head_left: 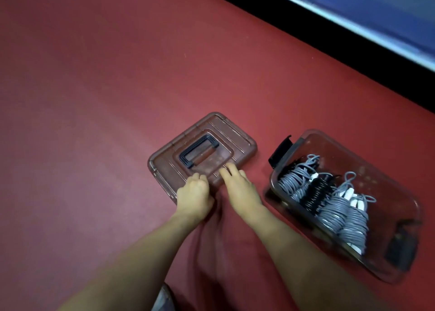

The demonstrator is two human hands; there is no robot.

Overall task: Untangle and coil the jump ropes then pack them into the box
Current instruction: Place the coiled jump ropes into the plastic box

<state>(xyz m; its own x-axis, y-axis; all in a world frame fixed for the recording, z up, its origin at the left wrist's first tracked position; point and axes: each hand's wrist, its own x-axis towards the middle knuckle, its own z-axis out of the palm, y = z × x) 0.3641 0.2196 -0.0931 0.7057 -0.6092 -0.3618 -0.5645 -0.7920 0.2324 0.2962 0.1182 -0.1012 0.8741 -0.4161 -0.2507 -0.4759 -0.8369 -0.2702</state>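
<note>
Bare-skinned, your two forearms reach toward twelve o'clock over the dark red floor (94,99). Your left hand (194,196) curls its fingers round the near edge of the flat clear plastic lid with a black handle (237,134). Your right hand (237,186) lies on that lid, fingers straight. At three o'clock, the clear plastic box (397,193) stands open, holding the coiled grey and black jump ropes (329,204). No readable writing shows anywhere.

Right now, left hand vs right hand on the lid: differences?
The left hand curls its fingers round the lid's near edge, while the right hand lays straight fingers flat on top. The left sits nearer the lid's corner, the right further in, towards the handle. Both touch the lid.
</note>
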